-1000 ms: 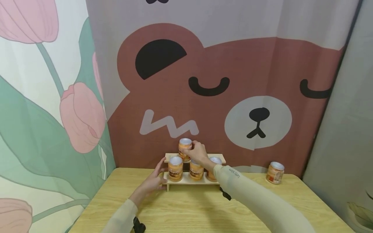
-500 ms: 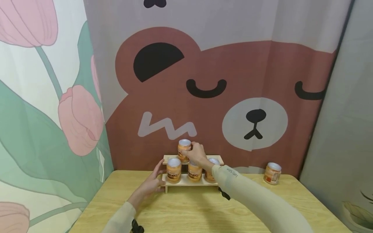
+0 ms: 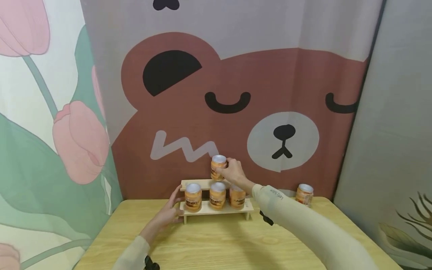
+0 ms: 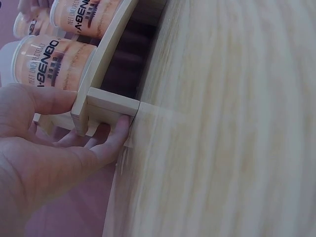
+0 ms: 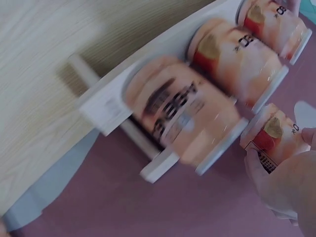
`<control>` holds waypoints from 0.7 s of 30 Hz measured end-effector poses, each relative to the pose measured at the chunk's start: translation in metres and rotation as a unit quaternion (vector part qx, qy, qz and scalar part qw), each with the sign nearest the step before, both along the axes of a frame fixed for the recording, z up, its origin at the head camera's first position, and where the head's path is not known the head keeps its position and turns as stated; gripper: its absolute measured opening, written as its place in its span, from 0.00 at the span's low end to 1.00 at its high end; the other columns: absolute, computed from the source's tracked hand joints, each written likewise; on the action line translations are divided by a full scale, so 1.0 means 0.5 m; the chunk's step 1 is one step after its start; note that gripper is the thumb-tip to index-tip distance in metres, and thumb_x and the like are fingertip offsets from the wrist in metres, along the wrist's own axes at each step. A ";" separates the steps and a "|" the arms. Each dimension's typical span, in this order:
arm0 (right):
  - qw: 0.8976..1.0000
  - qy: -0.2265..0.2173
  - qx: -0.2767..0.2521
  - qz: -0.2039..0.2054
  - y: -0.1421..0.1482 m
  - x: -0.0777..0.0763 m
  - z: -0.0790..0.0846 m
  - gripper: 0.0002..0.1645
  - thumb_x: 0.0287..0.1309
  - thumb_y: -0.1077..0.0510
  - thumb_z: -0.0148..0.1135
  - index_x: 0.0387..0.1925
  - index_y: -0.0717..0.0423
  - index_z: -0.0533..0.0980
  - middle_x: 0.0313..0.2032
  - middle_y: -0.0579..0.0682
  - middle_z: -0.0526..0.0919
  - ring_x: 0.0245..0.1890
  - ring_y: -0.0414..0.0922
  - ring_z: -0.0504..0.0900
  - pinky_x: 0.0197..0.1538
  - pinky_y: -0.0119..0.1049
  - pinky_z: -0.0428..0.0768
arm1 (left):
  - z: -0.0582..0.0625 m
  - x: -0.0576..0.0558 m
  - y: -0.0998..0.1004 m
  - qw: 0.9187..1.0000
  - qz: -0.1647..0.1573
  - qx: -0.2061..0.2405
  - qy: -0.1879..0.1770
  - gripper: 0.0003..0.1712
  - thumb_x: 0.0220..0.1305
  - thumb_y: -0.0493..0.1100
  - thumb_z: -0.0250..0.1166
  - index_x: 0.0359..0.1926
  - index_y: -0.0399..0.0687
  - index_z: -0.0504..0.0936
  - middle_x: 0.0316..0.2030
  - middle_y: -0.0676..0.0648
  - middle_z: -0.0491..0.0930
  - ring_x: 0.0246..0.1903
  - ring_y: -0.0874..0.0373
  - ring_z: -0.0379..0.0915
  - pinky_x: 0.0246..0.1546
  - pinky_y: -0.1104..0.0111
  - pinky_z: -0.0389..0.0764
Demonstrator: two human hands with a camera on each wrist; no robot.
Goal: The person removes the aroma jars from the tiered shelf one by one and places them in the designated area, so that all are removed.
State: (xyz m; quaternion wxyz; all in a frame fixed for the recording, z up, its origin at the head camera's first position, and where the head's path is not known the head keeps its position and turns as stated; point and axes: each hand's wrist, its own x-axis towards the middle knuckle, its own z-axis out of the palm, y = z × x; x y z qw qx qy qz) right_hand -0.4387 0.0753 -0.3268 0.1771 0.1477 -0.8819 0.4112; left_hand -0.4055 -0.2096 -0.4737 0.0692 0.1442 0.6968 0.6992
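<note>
Down at the near edge, two cream fabric sleeves (image 3: 314, 228) reach over the yellow wood-grain table (image 3: 202, 243), both cut off by the frame. The left hand (image 3: 168, 210) grips the left end of the pale wooden two-step rack (image 3: 216, 212), its thumb (image 4: 54, 100) by the lower board, a fingertip against the front leg (image 4: 114, 100), probably to keep the light stand from sliding; some of its fingers vanish behind the wood. On the lower step three orange cylindrical cans with silvery lids stand upright in a row: left can (image 3: 193, 198), middle can (image 3: 217, 196) and right can (image 3: 237, 198). Their dark lettering faces near, perhaps for display, though the right hand (image 3: 233, 171) and its wrist cover part of the right can's top.

Farther back and higher, that right hand is clamped on a fourth orange cylindrical can (image 3: 218, 163), thumb across its near face, the other fingers largely out of sight. Such a side hold seems suited to leaving lid and base free. This can is upright at the upper step (image 3: 195, 184), beyond the middle can; whether its base touches the board I cannot tell. Far right on the table, another orange can (image 3: 305, 192) has its lower part hidden by a sleeve. Farthest hangs a brown bear-print curtain (image 3: 175, 120), cut off above
</note>
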 end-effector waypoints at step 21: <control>0.999 0.029 0.012 -0.043 0.200 0.015 0.006 0.22 0.56 0.56 0.74 0.48 0.66 0.80 0.41 0.57 0.86 0.39 0.50 0.83 0.39 0.44 0.80 | -0.004 0.003 0.011 1.000 0.011 0.011 -0.001 0.64 0.56 0.22 0.58 0.81 0.76 0.41 0.75 0.32 0.48 0.67 0.23 0.51 0.48 0.37 0.75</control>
